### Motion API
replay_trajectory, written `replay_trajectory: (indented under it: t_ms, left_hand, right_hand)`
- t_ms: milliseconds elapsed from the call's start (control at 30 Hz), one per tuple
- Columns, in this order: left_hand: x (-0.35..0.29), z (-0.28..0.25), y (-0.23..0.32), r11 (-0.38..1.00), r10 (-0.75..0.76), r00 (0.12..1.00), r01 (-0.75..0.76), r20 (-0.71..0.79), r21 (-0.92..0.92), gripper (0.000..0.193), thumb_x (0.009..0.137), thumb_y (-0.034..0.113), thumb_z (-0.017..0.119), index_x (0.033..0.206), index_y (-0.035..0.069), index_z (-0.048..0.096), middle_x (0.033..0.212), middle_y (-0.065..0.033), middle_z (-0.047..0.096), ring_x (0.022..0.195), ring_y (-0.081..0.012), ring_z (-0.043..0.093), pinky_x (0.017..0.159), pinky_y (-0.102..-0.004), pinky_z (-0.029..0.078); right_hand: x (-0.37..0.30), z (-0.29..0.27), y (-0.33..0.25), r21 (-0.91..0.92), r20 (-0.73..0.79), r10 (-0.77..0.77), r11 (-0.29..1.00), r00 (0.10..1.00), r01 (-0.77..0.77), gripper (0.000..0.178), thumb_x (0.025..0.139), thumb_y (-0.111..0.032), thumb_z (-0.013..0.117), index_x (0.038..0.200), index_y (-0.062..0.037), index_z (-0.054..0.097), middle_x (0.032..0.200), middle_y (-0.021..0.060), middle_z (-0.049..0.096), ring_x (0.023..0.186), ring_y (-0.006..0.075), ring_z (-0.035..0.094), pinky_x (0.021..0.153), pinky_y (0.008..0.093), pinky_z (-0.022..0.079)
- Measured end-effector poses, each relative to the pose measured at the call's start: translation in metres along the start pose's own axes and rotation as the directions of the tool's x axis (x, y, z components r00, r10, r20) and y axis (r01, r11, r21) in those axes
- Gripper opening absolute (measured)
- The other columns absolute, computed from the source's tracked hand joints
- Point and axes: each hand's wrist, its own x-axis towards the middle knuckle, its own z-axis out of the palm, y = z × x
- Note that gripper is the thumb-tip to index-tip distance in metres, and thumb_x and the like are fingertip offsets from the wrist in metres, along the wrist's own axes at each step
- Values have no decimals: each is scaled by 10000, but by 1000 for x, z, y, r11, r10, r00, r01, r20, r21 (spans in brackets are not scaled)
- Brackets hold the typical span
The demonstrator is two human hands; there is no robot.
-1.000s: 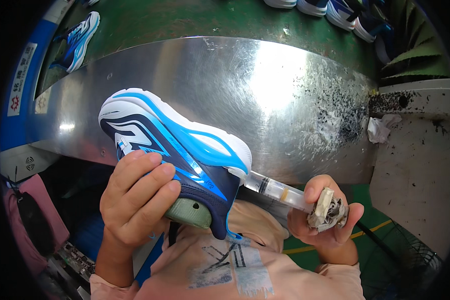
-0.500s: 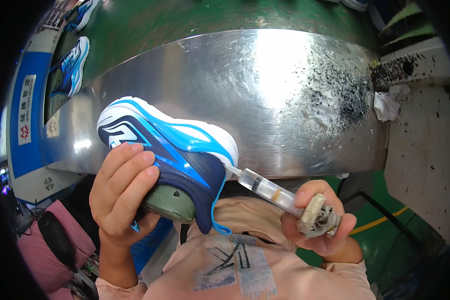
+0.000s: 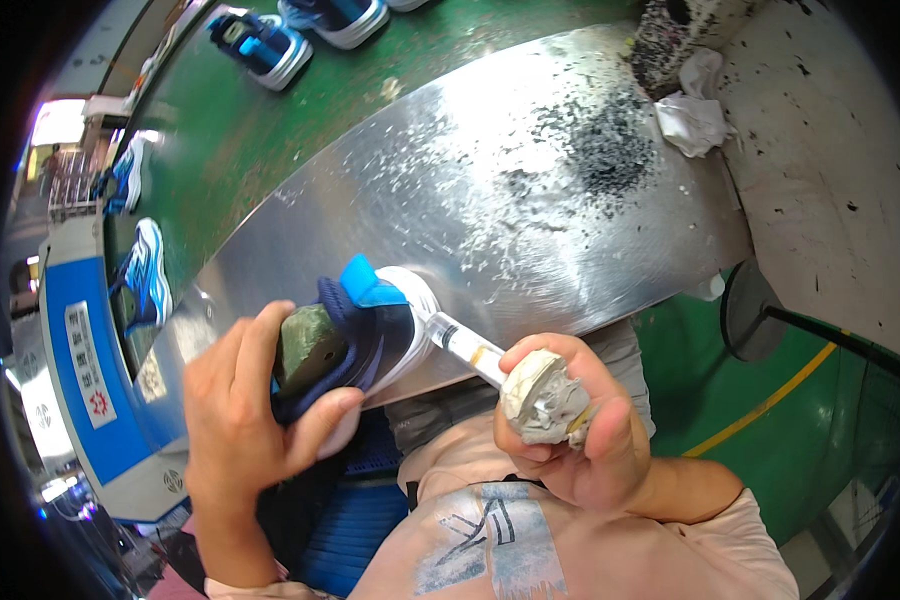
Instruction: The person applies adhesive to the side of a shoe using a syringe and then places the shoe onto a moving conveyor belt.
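Observation:
My left hand [image 3: 245,400] is closed round a navy and blue sneaker [image 3: 385,335] with a white sole. A dark green shoe last [image 3: 310,345] fills the shoe's opening, and a bright blue pull tab [image 3: 370,283] stands up at its heel. The shoe is tilted, heel toward the right. My right hand [image 3: 580,430] grips a clear syringe [image 3: 470,350] whose plunger end is covered in a whitish, crusted lump [image 3: 545,395]. The syringe's front end is at the sole's heel edge; its tip is hard to make out there.
A metal worktop [image 3: 450,180] lies beyond my hands, with dark specks and scraped residue at its right. Crumpled white paper [image 3: 692,120] rests near a pale panel [image 3: 820,200]. More sneakers [image 3: 265,48] stand on the green surface behind. A blue and white machine housing [image 3: 95,350] is at left.
My left hand has turned the shoe from its side so that its heel and opening now show. My right hand and the syringe have moved left along with the heel. The view has shifted too.

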Motion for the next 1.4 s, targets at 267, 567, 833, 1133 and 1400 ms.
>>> replay_trajectory:
  t_ms: [267, 567, 833, 1133, 1400]
  left_hand:
    - [7, 11, 41, 933, -331, 940, 313, -82, -177, 589, 726, 254, 751, 1122, -111, 511, 769, -204, 616, 639, -353, 623, 560, -369, 479]
    - [12, 10, 46, 906, -399, 912, 377, -91, -194, 484, 773, 257, 708, 1032, -107, 520, 655, -215, 583, 583, -388, 590, 519, -412, 446]
    - [8, 8, 40, 879, -453, 888, 431, -73, -205, 405, 817, 255, 664, 1077, -42, 571, 650, -187, 600, 568, -343, 601, 535, -375, 437]
    - [-31, 10, 0, 860, 68, 973, -170, -223, -481, 500, 628, 173, 737, 1098, 50, 620, 1295, -223, 474, 1320, -407, 334, 1044, -589, 257]
    - [-105, 51, -35, 973, 67, 803, -184, -593, -140, 219, 705, 65, 659, 914, 75, 596, 915, -125, 625, 826, -282, 649, 712, -375, 565]
  right_hand:
    - [-7, 16, -5, -53, -133, -1, 999, 991, -6, 891, 764, -718, 515, 1268, -10, 318, 738, 71, 486, 585, 44, 324, 515, 181, 264]
    - [-23, 29, 14, -85, -8, -131, 988, 991, 130, 754, 887, -538, 496, 1323, 43, 295, 1131, 67, 482, 977, 89, 456, 868, 238, 380]
    - [-35, 40, 29, -289, -2, -255, 926, 967, 243, 646, 936, -501, 450, 1298, 21, 338, 1089, 75, 508, 899, 101, 498, 777, 232, 419]
    - [54, -2, -9, 393, -37, 235, 897, 971, -202, 537, 951, -559, 299, 1147, -110, 518, 614, -43, 292, 502, 75, 217, 412, 219, 194]
    - [127, 110, -13, -446, 56, 674, 678, 737, -585, 652, 909, -642, 297, 1129, -57, 484, 562, -56, 306, 455, 52, 216, 387, 204, 166]
